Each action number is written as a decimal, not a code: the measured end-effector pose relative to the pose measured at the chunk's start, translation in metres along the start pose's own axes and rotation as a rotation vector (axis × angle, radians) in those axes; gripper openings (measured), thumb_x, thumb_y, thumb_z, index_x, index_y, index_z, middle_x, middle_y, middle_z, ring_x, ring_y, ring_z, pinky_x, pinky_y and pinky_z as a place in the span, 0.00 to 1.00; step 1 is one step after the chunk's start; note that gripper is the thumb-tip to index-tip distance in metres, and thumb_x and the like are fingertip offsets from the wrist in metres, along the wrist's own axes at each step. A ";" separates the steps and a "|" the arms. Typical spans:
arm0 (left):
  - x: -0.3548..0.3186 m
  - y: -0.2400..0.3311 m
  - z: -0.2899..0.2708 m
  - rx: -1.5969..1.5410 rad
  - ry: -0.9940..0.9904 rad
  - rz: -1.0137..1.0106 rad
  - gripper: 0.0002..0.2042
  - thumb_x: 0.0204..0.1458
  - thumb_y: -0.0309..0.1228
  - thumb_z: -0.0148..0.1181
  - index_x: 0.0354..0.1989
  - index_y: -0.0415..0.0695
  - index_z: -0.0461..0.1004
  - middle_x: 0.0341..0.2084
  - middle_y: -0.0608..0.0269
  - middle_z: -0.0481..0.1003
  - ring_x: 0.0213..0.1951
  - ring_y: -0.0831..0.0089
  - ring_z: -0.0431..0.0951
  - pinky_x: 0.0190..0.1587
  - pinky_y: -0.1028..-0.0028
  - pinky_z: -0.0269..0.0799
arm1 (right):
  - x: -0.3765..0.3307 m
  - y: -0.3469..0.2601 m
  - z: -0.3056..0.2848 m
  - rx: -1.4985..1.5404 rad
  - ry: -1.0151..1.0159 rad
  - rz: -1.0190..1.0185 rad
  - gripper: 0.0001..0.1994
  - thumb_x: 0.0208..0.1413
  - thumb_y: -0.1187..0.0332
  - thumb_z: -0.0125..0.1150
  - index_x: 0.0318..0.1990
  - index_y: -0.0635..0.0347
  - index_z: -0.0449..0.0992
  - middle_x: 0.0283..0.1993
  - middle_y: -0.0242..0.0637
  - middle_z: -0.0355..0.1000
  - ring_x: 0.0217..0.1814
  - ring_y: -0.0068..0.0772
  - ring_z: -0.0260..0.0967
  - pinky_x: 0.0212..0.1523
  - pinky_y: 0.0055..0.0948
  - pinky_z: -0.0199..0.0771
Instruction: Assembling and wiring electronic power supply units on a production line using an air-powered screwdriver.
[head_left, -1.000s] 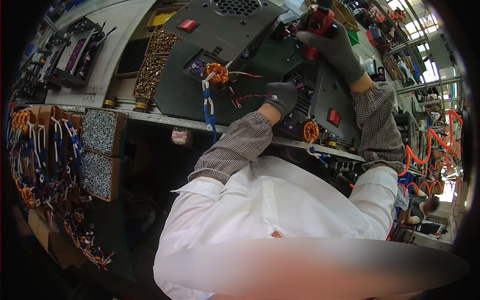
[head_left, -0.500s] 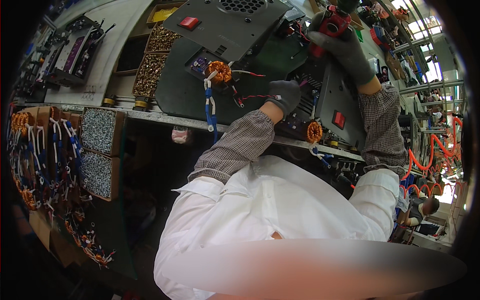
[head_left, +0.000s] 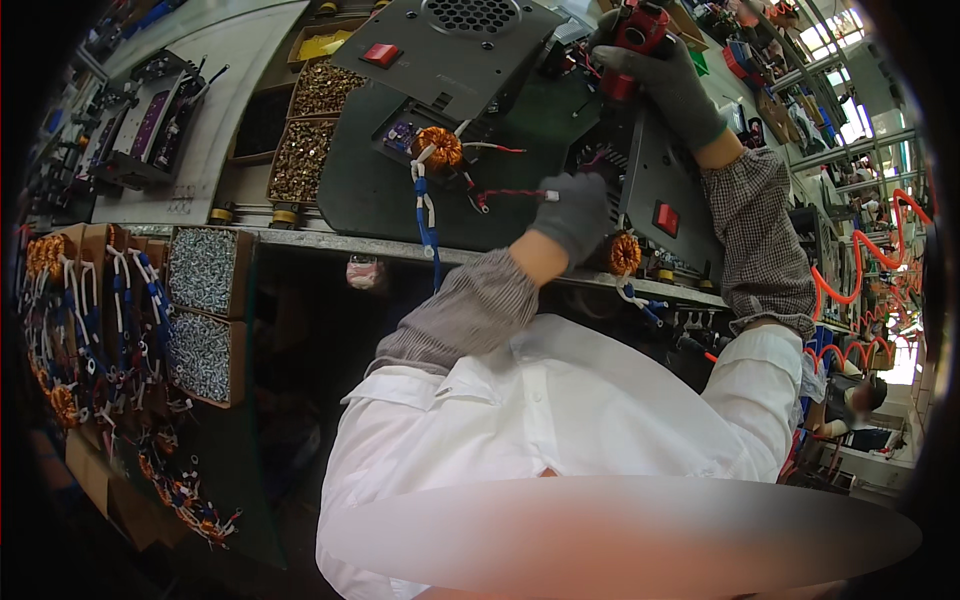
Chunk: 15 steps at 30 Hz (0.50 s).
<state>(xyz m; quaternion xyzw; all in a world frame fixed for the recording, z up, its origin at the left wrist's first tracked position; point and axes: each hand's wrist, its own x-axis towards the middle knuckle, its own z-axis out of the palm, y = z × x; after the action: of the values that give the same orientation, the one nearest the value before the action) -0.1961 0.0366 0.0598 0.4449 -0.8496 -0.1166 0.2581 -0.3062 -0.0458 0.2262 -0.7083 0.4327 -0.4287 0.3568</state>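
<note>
My right hand (head_left: 668,85), in a grey glove, is wrapped round a red power screwdriver (head_left: 622,84), whose lower end points down at the dark metal chassis (head_left: 672,190) with a red switch. My left hand (head_left: 578,215), also gloved, is curled over the chassis's near left side; its fingertips are hidden. A small white connector (head_left: 551,196) on a red-and-black wire (head_left: 515,192) sits against that hand's left edge. A copper-wound ring coil (head_left: 625,254) lies just right of my left wrist. Another copper coil (head_left: 440,148) with white and blue leads rests beside a second grey panel (head_left: 445,55).
Boxes of brass-coloured fasteners (head_left: 303,158) stand left of the dark green mat (head_left: 375,195). Below the bench edge (head_left: 370,248) are boxes of silver screws (head_left: 203,265) and hanging coils with leads (head_left: 75,290). Another unit (head_left: 150,120) is at far left. A person (head_left: 852,405) is at far right.
My left hand has moved slightly nearer and to the right, over the chassis edge. The screwdriver in my right hand has shifted a little left. The whole view has shifted slightly.
</note>
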 end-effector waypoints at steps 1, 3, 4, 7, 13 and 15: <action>-0.025 0.011 -0.039 -0.093 -0.004 0.108 0.08 0.52 0.38 0.57 0.29 0.47 0.76 0.24 0.58 0.79 0.31 0.61 0.81 0.31 0.64 0.74 | -0.002 0.002 0.001 0.042 0.157 0.026 0.17 0.50 0.68 0.69 0.48 0.57 0.75 0.42 0.28 0.74 0.45 0.23 0.72 0.49 0.26 0.72; -0.049 -0.007 -0.111 -0.247 -0.065 0.188 0.09 0.53 0.39 0.56 0.31 0.47 0.78 0.27 0.58 0.79 0.32 0.62 0.81 0.33 0.64 0.75 | 0.017 0.025 -0.018 0.090 0.298 0.052 0.17 0.50 0.67 0.69 0.47 0.56 0.76 0.39 0.28 0.74 0.41 0.23 0.72 0.44 0.27 0.73; -0.061 -0.028 -0.136 -0.314 -0.121 0.157 0.10 0.54 0.39 0.56 0.33 0.47 0.79 0.29 0.58 0.79 0.34 0.63 0.80 0.35 0.65 0.75 | 0.021 0.029 -0.022 0.135 0.431 0.093 0.16 0.49 0.66 0.70 0.46 0.56 0.77 0.37 0.29 0.75 0.36 0.23 0.72 0.39 0.28 0.75; -0.038 -0.125 -0.154 -0.194 -0.038 -0.200 0.14 0.56 0.45 0.51 0.40 0.52 0.79 0.32 0.59 0.79 0.38 0.60 0.80 0.42 0.62 0.74 | 0.056 0.027 0.011 0.429 0.603 0.102 0.09 0.49 0.70 0.69 0.37 0.54 0.75 0.28 0.28 0.70 0.26 0.23 0.68 0.27 0.28 0.71; 0.021 -0.188 -0.092 -0.090 -0.293 -0.341 0.31 0.54 0.65 0.42 0.44 0.49 0.78 0.39 0.56 0.80 0.45 0.57 0.79 0.48 0.64 0.71 | 0.106 0.081 0.007 0.315 0.792 0.180 0.10 0.50 0.61 0.68 0.36 0.56 0.80 0.30 0.30 0.73 0.28 0.24 0.69 0.29 0.30 0.73; 0.031 -0.184 -0.081 -0.190 -0.325 -0.363 0.33 0.53 0.66 0.45 0.47 0.48 0.77 0.41 0.54 0.79 0.46 0.55 0.79 0.49 0.64 0.71 | 0.119 0.094 -0.004 0.332 0.794 0.197 0.10 0.51 0.60 0.68 0.34 0.56 0.80 0.30 0.31 0.73 0.28 0.24 0.69 0.29 0.30 0.73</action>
<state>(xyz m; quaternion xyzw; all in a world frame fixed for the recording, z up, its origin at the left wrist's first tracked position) -0.0394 -0.0923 0.0595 0.5394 -0.7714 -0.3101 0.1338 -0.3081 -0.1909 0.1807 -0.3769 0.5271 -0.6952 0.3111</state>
